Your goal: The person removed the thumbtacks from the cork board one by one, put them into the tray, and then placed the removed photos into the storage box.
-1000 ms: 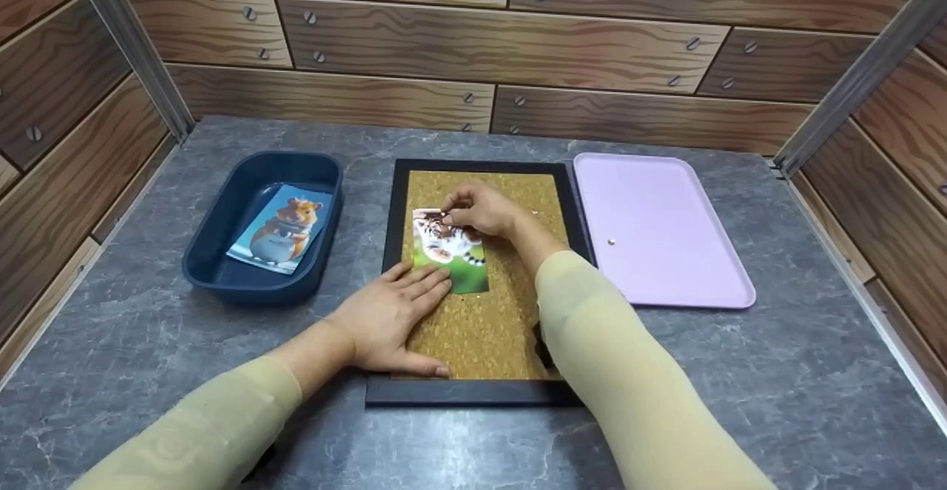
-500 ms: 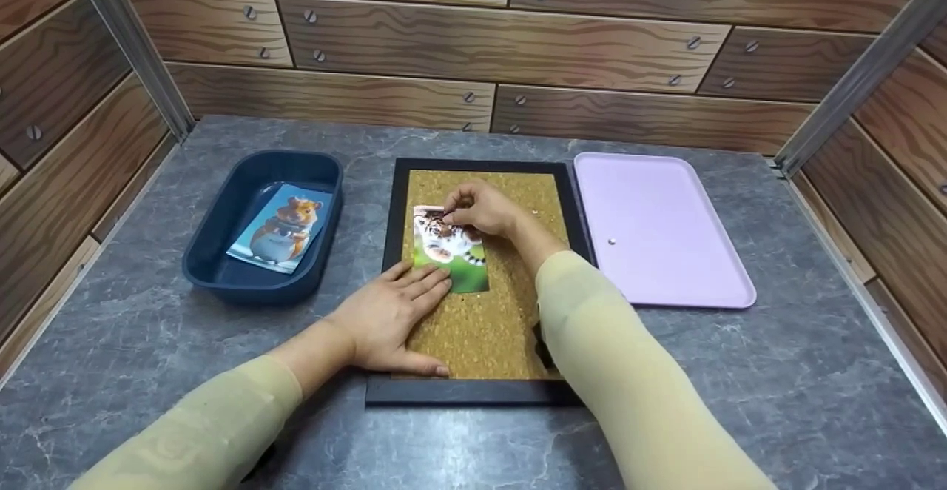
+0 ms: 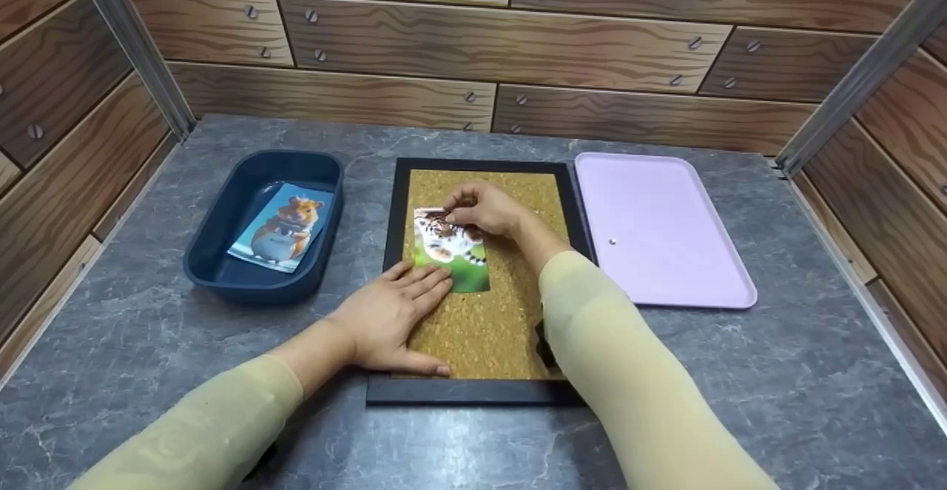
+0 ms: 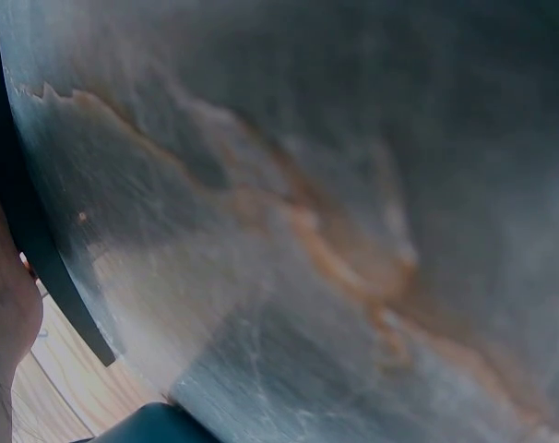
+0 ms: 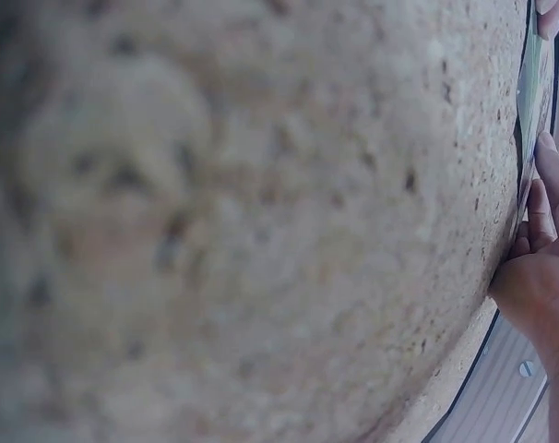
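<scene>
1. Lying on the corkboard (image 3: pixel 488 334), left of centre and in its upper half: a tiger picture (image 3: pixel 464 259), long side running away from the person, green below and a white-and-brown animal above.
2. At the upper part of that picture, reaching in from the right: the right hand (image 3: pixel 488 209), with thumb and forefinger brought together over the tiger's head and the other fingers curled. Too hidden to tell whether pinching something small there.
3. Over the picture's lower left edge: the left hand (image 3: pixel 388 320), palm down, fingers straight and close together, thumb spread well away toward the near side of the board.
4. Around the cork: a black frame (image 3: pixel 473 392), partly covered by the left hand and the right sleeve (image 3: pixel 592 320).
5. To the left, apart from the board: a blue bin (image 3: pixel 251 294), holding a hamster picture (image 3: pixel 285 227) face up.
6. Just beside the board on the right: a lilac tray (image 3: pixel 666 231), with a tiny pale object (image 3: pixel 612 241) near its left edge.
7. Beneath everything: a grey marbled table (image 3: pixel 133 371).
</scene>
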Demonstrator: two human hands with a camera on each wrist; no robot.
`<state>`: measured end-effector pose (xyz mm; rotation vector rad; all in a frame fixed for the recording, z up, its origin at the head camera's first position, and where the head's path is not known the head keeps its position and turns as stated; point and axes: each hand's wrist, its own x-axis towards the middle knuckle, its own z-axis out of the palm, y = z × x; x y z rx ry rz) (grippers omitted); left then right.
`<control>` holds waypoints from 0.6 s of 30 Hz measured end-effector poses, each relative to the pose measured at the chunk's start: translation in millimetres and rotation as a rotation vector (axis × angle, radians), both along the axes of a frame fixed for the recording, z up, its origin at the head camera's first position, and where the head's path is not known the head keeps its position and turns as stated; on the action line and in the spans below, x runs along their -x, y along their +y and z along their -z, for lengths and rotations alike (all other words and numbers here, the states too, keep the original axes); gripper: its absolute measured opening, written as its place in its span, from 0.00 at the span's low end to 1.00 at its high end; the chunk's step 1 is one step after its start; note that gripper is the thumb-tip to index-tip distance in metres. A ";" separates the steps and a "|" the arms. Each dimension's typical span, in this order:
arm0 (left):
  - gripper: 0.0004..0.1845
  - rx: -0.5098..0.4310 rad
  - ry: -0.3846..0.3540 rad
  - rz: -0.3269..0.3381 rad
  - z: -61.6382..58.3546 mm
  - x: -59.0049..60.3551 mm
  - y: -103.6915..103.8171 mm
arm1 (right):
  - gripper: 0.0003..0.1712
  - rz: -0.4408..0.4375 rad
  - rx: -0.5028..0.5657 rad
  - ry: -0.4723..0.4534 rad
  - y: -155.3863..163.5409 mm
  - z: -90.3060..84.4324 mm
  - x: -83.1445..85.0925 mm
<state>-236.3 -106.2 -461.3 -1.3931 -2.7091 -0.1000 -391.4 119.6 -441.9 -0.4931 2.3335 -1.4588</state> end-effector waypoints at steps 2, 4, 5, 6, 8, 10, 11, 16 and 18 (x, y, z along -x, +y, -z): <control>0.65 0.001 -0.004 0.000 -0.2 0.0 0.0 | 0.10 -0.002 0.020 -0.019 0.8 -0.1 -0.1; 0.65 0.005 -0.007 -0.002 -0.4 -0.1 -0.1 | 0.09 -0.001 0.030 -0.028 1.7 0.1 -0.1; 0.65 0.007 -0.009 -0.002 -0.4 -0.1 0.0 | 0.09 0.002 0.030 -0.027 2.2 0.2 0.0; 0.65 0.008 -0.010 -0.002 -0.4 -0.1 0.1 | 0.09 0.004 0.026 -0.022 2.5 0.3 0.2; 0.65 0.011 -0.012 -0.003 -0.5 -0.3 0.1 | 0.10 0.012 0.012 -0.016 3.1 0.5 0.5; 0.65 0.011 -0.013 -0.004 -0.6 -0.4 0.1 | 0.10 0.017 -0.008 -0.005 3.4 0.6 0.9; 0.65 0.010 -0.014 -0.004 -0.7 -0.5 0.1 | 0.10 0.018 -0.020 0.000 3.4 0.5 1.1; 0.66 0.009 -0.018 -0.007 -0.7 -0.7 0.1 | 0.11 0.018 -0.058 0.040 3.3 0.3 2.2; 0.66 0.009 -0.020 -0.008 -0.7 -0.7 0.1 | 0.11 0.016 -0.061 0.045 3.2 0.3 2.2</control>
